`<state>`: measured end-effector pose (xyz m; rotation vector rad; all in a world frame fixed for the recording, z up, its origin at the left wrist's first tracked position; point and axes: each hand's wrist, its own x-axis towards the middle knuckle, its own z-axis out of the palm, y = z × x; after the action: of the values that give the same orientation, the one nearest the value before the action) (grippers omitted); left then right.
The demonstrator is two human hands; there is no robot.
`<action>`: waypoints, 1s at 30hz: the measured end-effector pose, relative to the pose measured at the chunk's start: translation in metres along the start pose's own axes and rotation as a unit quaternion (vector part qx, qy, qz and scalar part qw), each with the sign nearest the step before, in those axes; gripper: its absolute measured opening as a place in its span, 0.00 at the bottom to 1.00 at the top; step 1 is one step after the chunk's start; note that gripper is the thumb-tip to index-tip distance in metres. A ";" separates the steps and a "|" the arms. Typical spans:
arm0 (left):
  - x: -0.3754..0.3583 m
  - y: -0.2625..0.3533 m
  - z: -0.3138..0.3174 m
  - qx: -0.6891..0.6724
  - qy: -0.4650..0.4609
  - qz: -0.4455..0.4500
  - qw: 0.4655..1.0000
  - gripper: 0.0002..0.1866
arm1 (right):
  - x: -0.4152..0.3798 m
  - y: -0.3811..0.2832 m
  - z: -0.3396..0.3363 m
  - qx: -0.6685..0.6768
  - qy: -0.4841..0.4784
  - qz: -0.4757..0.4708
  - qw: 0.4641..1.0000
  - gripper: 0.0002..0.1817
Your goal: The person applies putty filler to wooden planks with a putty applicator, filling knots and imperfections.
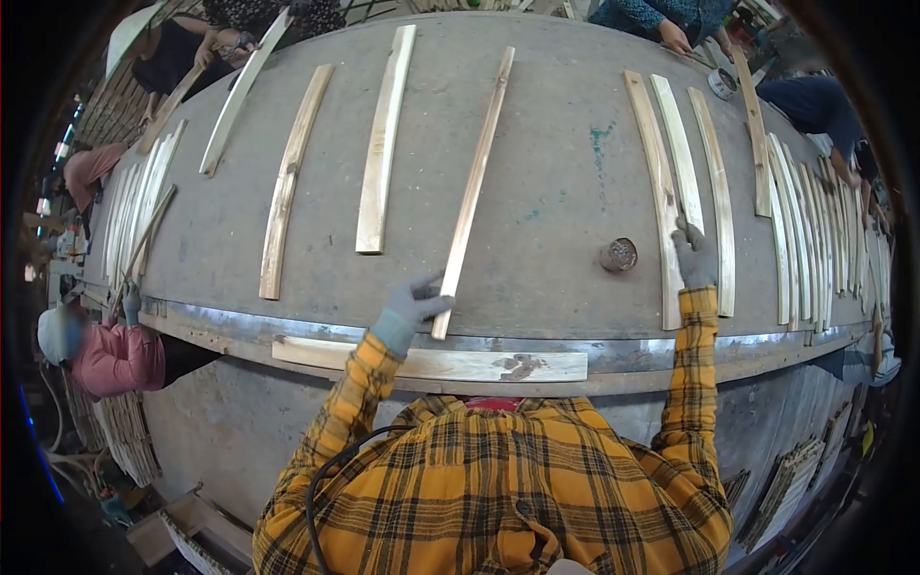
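My left hand (pixel 419 302), in a grey glove, is closed at the near end of a narrow wooden slat (pixel 476 182), its thumb against the wood. That slat slants away across the table and seems turned partly on edge. To the right, my gloved right hand (pixel 694 257) has its fingers bent over the near end of a pale wooden slat (pixel 678 144). The hand hides that end. A browner slat with a dark knot (pixel 655 182) lies just left of it, another slat (pixel 714 192) just right. One slat with a dark patch (pixel 431 363) lies crosswise before me.
A small tin (pixel 619 255) stands left of my right hand. More slats lie at left (pixel 297 182) and centre left (pixel 387 144), with rows at both table ends. Co-workers surround the table (pixel 556 144); a pink-sleeved person (pixel 120 350) works at left. A metal strip (pixel 632 355) runs along the near edge.
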<state>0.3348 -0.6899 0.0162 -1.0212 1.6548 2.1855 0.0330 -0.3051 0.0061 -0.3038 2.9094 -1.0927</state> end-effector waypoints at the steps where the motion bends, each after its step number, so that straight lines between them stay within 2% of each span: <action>1: -0.007 -0.011 -0.004 -0.026 -0.028 0.015 0.999 0.32 | -0.013 -0.029 0.008 -0.001 -0.015 -0.012 1.000 0.17; 4: -0.050 -0.018 -0.017 -0.046 -0.024 -0.008 0.999 0.32 | -0.037 -0.087 0.048 0.046 -0.062 -0.039 0.996 0.17; 6: -0.079 -0.018 -0.029 -0.014 -0.013 -0.014 1.000 0.32 | -0.046 -0.129 0.068 0.092 -0.128 0.015 0.987 0.16; 7: -0.091 -0.021 -0.038 0.020 -0.005 -0.021 1.000 0.33 | -0.044 -0.133 0.086 0.092 -0.130 0.018 0.987 0.16; 9: -0.106 -0.047 -0.064 -0.009 -0.007 -0.020 1.000 0.34 | -0.030 -0.131 0.124 0.196 -0.107 -0.156 0.962 0.18; 10: -0.115 -0.057 -0.073 -0.040 -0.007 -0.016 0.999 0.35 | -0.026 -0.141 0.134 0.195 -0.109 -0.154 0.963 0.18; 11: -0.124 -0.066 -0.080 -0.117 -0.026 0.006 0.993 0.35 | -0.024 -0.153 0.145 0.182 -0.136 -0.136 0.964 0.18; 12: -0.133 -0.069 -0.081 -0.117 -0.025 0.004 0.993 0.35 | -0.022 -0.164 0.156 0.169 -0.162 -0.118 0.965 0.19; 14: -0.148 -0.067 -0.082 0.041 0.071 -0.007 0.997 0.34 | -0.019 -0.183 0.182 0.122 -0.131 -0.138 0.974 0.16; 15: -0.153 -0.066 -0.080 0.035 0.098 -0.020 0.994 0.33 | -0.019 -0.190 0.191 0.073 -0.098 -0.159 0.980 0.14; 19: -0.167 -0.065 -0.088 0.046 0.119 -0.050 0.991 0.32 | -0.018 -0.201 0.216 -0.029 -0.079 -0.206 0.975 0.10; 21: -0.170 -0.063 -0.093 0.047 0.131 -0.063 0.988 0.31 | -0.017 -0.192 0.233 0.079 -0.106 -0.227 0.965 0.25; 25: -0.171 -0.058 -0.099 0.052 0.126 -0.074 0.988 0.30 | -0.013 -0.180 0.247 0.045 -0.092 -0.225 0.969 0.17; 27: -0.170 -0.057 -0.102 0.050 0.123 -0.070 0.989 0.31 | -0.014 -0.181 0.247 -0.037 -0.070 -0.268 0.960 0.20; 30: -0.167 -0.052 -0.105 0.036 0.114 -0.086 0.989 0.31 | -0.023 -0.189 0.236 -0.098 -0.036 -0.279 0.955 0.25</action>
<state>0.5277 -0.7297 0.0698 -1.3806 1.6533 1.9468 0.1090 -0.5934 -0.0494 -1.2003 2.9379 -0.7919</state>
